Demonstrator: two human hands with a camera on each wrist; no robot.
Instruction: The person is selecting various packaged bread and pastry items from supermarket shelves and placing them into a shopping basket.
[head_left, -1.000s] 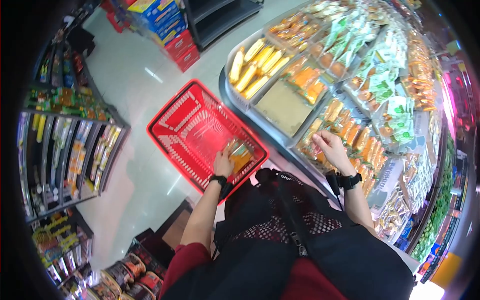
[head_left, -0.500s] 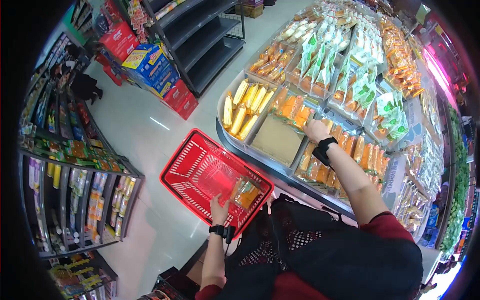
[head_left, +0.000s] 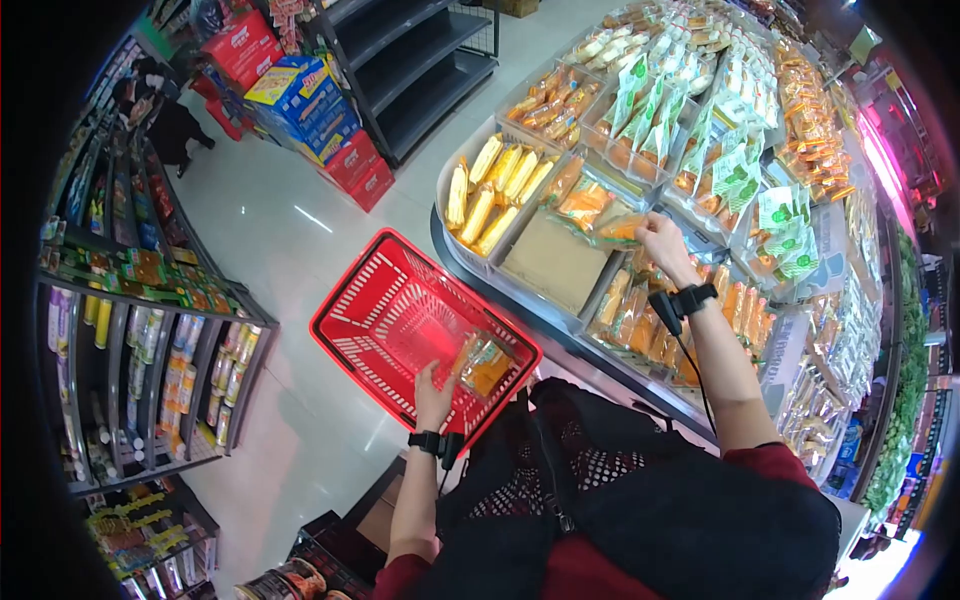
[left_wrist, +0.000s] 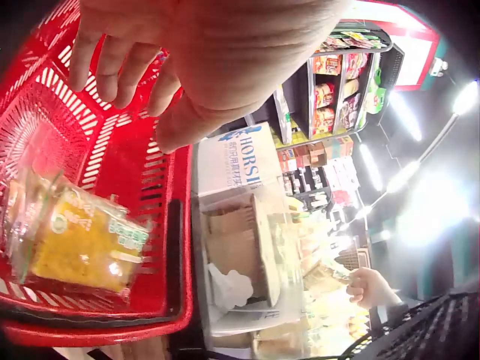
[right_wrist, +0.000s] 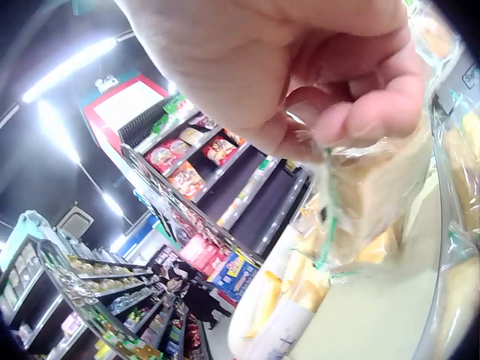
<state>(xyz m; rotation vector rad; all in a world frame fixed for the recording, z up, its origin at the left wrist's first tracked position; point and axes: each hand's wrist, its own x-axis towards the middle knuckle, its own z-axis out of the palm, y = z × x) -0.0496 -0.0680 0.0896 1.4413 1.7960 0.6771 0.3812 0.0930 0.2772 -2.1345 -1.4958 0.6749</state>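
My right hand (head_left: 663,245) pinches the top edge of a clear-wrapped bread pack (right_wrist: 367,195) with thumb and fingers. The pack hangs over a display bin beside other wrapped orange-brown breads (head_left: 585,203). Next to them lies bare tan cardboard (head_left: 560,265) at the bin's near end. My left hand (head_left: 433,400) hovers over the near side of a red shopping basket (head_left: 365,290), its fingers loosely bent and holding nothing. Inside the basket, clear-wrapped yellow-orange bread (left_wrist: 82,244) lies close to the fingertips, at the end nearest my body.
Yellow-wrapped rolls (head_left: 495,190) fill the bin's left corner, and green-and-white bags (head_left: 715,170) stand beyond. Stacked cartons (head_left: 305,105) and a dark shelf rack (head_left: 420,70) stand ahead. Stocked shelves (head_left: 150,370) line the left, with a person (head_left: 175,125) farther down the aisle.
My right hand reached forward over the bin, took hold of a bread pack and drew it slightly right. My left hand came off the bread in the basket and moved back towards the near rim.
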